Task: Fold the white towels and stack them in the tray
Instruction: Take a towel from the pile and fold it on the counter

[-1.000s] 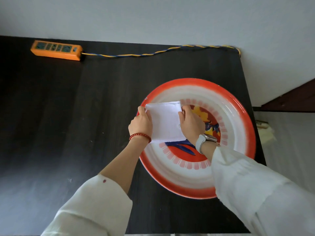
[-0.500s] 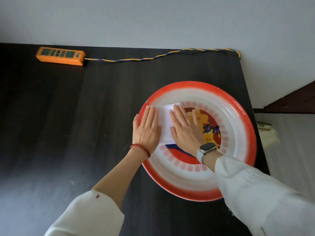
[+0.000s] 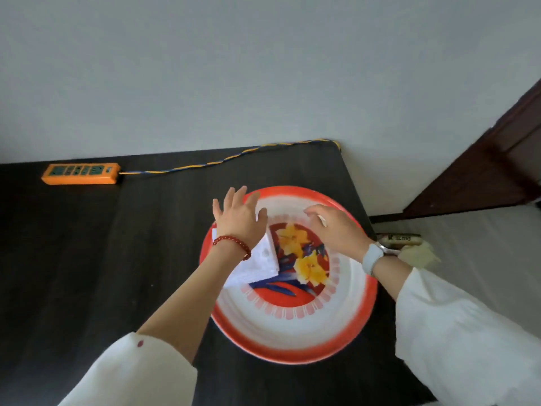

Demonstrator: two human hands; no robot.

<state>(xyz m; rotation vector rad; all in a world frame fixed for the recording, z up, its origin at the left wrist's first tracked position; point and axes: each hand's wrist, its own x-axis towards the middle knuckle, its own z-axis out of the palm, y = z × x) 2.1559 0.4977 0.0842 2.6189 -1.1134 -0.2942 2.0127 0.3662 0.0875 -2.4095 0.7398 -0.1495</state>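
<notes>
White folded towel [image 3: 257, 263] in tray [image 3: 295, 344], beneath spread left grip [image 3: 238, 219]; right grip [image 3: 336, 230] loosely spread alongside.

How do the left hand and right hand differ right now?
The left hand has its fingers spread straight, while the right hand has its fingers loosely curled. The left wears a red bead bracelet; the right wears a watch. Both hang above the tray, holding nothing.

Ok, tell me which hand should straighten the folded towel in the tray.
Left, probably. The left hand hovers open directly over the folded towel at the tray's left side, while the right hand hangs over the far right part, apart from it.
</notes>
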